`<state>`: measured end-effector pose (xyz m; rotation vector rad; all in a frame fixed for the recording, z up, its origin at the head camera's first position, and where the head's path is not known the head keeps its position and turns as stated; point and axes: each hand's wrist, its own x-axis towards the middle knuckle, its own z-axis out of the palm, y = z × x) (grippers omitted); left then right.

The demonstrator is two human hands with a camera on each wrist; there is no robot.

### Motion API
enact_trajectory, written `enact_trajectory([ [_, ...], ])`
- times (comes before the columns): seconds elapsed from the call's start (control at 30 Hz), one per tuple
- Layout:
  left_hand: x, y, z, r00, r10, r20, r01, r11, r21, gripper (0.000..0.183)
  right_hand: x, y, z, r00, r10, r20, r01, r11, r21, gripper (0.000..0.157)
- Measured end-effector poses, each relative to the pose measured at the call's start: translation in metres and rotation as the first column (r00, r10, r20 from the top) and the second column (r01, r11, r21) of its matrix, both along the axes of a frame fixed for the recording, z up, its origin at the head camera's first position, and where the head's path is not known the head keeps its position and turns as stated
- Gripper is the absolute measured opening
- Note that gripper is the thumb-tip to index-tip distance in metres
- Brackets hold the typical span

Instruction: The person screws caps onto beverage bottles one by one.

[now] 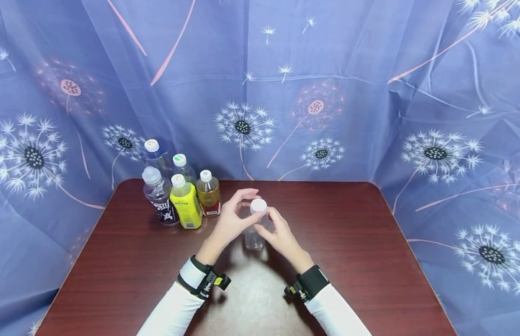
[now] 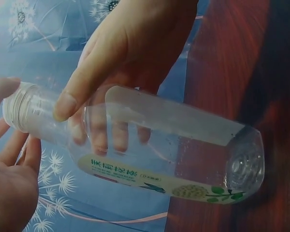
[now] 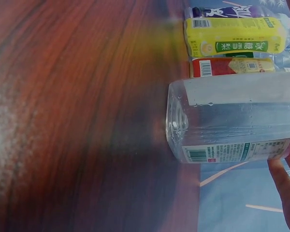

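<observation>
A clear plastic bottle with a white cap is upright between the two hands near the middle of the table. My left hand pinches the cap between thumb and fingers. Just below it, my right hand grips the bottle around its neck and shoulder, thumb on the near side. The left wrist view shows the clear bottle's label with green characters and a flower picture. No drink can be seen inside. Whether its base touches the table I cannot tell.
At the table's back left stand several capped bottles: a yellow-labelled bottle, an amber one with a red label, a dark-labelled one and clear ones behind. A blue dandelion curtain hangs along the brown table's back edge.
</observation>
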<state>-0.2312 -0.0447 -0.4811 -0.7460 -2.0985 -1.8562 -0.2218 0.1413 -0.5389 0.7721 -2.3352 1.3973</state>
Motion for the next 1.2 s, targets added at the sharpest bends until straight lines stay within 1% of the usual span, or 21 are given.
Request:
enact_trajectory([
  [0.2, 0.0008, 0.0009, 0.0016, 1.000, 0.006, -0.012, -0.006, 1.000, -0.017, 0.068, 0.0011, -0.0013, 0.0010, 1.000, 0.001, 0.007, -0.001, 1.000, -0.011, 0.038],
  [0.27, 0.0007, 0.0013, 0.0020, 1.000, 0.009, -0.015, -0.009, 1.000, -0.017, 0.068, 0.0005, -0.0012, 0.0006, 1.000, 0.001, 0.001, -0.001, 1.000, -0.014, 0.038],
  [0.37, 0.0009, 0.0000, 0.0012, 1.000, -0.004, -0.022, 0.004, 1.000, -0.019, 0.065, 0.0001, -0.0013, 0.0001, 1.000, -0.002, -0.005, 0.002, 1.000, -0.021, 0.039],
  [0.47, 0.0006, -0.0008, -0.0008, 0.999, -0.020, -0.032, 0.020, 1.000, -0.011, 0.067, 0.0005, -0.0010, 0.0005, 1.000, -0.003, 0.013, 0.003, 1.000, -0.023, 0.039],
  [0.6, -0.0003, 0.0003, -0.0023, 1.000, -0.007, -0.029, 0.007, 1.000, 0.001, 0.070, 0.0016, -0.0007, 0.0017, 0.999, -0.007, 0.041, 0.007, 1.000, -0.015, 0.039],
  [0.67, -0.0005, 0.0001, -0.0023, 1.000, -0.006, -0.025, 0.006, 1.000, 0.009, 0.069, 0.0020, -0.0009, 0.0024, 0.999, -0.007, 0.039, 0.008, 1.000, -0.010, 0.039],
  [0.87, -0.0004, -0.0011, -0.0024, 0.998, -0.047, -0.029, 0.048, 0.998, 0.036, 0.067, 0.0021, -0.0011, 0.0029, 1.000, 0.002, 0.008, -0.002, 1.000, -0.005, 0.037],
  [0.97, -0.0002, -0.0001, -0.0018, 0.999, -0.042, -0.024, 0.043, 0.998, 0.041, 0.069, 0.0024, -0.0008, 0.0030, 1.000, 0.000, 0.012, 0.000, 1.000, -0.006, 0.037],
  [1.1, -0.0004, 0.0000, -0.0023, 1.000, -0.017, -0.010, 0.018, 0.999, 0.048, 0.069, 0.0021, -0.0003, 0.0029, 1.000, 0.009, 0.027, -0.008, 1.000, -0.003, 0.038],
  [1.2, -0.0004, -0.0010, -0.0034, 1.000, -0.025, -0.014, 0.026, 0.998, 0.055, 0.065, 0.0017, -0.0001, 0.0030, 0.999, 0.018, 0.035, -0.018, 1.000, -0.006, 0.038],
])
